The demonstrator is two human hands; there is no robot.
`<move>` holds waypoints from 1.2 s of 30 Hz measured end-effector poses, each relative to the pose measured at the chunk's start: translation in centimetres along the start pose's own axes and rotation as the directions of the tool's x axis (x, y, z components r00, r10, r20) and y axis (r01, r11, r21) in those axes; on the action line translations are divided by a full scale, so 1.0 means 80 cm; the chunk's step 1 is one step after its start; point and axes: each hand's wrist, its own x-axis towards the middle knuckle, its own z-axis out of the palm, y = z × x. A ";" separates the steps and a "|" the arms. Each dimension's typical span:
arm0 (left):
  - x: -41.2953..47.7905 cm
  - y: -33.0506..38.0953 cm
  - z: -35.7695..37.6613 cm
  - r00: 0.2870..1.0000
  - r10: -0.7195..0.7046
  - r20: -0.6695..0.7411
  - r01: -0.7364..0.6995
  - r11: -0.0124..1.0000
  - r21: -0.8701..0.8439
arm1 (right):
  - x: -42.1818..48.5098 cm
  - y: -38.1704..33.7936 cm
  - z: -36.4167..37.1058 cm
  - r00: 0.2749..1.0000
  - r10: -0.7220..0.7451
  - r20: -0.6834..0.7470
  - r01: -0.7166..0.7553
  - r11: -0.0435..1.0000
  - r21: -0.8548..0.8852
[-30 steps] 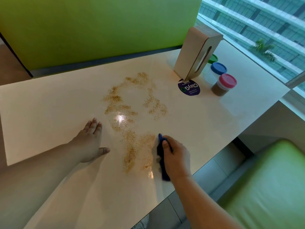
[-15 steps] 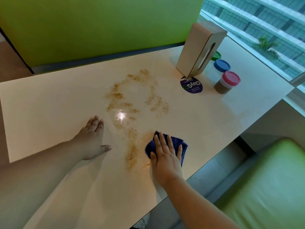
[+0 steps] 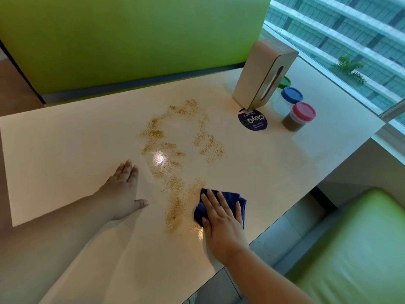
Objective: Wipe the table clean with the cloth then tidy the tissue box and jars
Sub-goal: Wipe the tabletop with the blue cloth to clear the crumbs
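Brown crumbs (image 3: 175,154) lie scattered across the middle of the cream table (image 3: 65,150). My right hand (image 3: 221,222) presses flat on a dark blue cloth (image 3: 232,199) at the crumbs' near right edge. My left hand (image 3: 122,191) rests flat on the table, left of the crumbs. At the far right a beige tissue box (image 3: 260,75) stands on end. Beside it stand three jars: a pink-lidded one (image 3: 299,116) with brown contents, a blue-lidded one (image 3: 291,94) and a green-lidded one (image 3: 285,81), mostly hidden behind the box.
A round purple sticker (image 3: 253,120) lies on the table in front of the tissue box. A green seat back (image 3: 131,40) rises behind the table, a green seat (image 3: 350,249) is at the near right, and a window (image 3: 350,40) runs along the right.
My right hand went from gripping the bunched cloth to lying flat on the spread cloth. In the last half second it hardly moved. My left hand stayed put.
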 end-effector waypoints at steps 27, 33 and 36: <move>-0.001 0.001 0.000 1.000 0.008 -0.029 -0.009 1.000 -0.010 | 0.048 0.014 -0.012 0.987 -0.155 0.038 0.156 0.988 -0.014; -0.002 0.000 0.001 0.999 0.011 -0.031 -0.012 0.999 -0.031 | 0.086 -0.007 -0.019 0.993 -0.104 0.048 0.104 0.994 0.020; -0.002 -0.002 0.001 0.999 0.016 -0.036 -0.017 1.000 -0.025 | 0.043 0.005 -0.010 0.980 -0.188 0.072 0.188 0.982 -0.002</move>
